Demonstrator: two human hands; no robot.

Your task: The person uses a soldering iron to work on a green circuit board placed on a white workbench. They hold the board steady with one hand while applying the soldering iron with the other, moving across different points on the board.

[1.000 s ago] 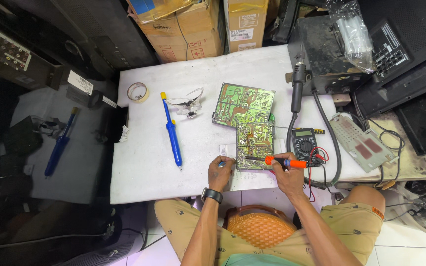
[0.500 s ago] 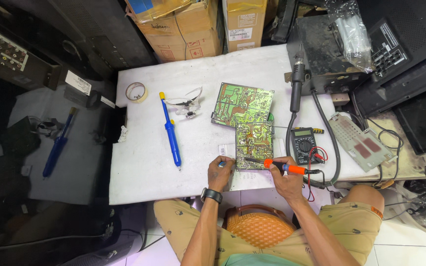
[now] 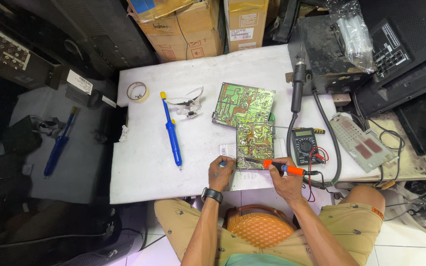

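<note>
left hand (image 3: pixel 221 172) curled, fingers down, right hand (image 3: pixel 286 178) gripping

Two brown cardboard boxes (image 3: pixel 183 27) and (image 3: pixel 245 22) (white labels on their fronts) stand behind the white surface (image 3: pixel 144 167). Multimeter (image 3: pixel 305 146), grey rectangular screen, right of the boards. Small white label (image 3: pixel 224 149) near the left hand (image 3: pixel 221 172).

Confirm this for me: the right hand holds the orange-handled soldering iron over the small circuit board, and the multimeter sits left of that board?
Not quite. In the head view the multimeter sits right of the small circuit board, not left. The right hand does hold the orange-handled soldering iron over it.
</note>
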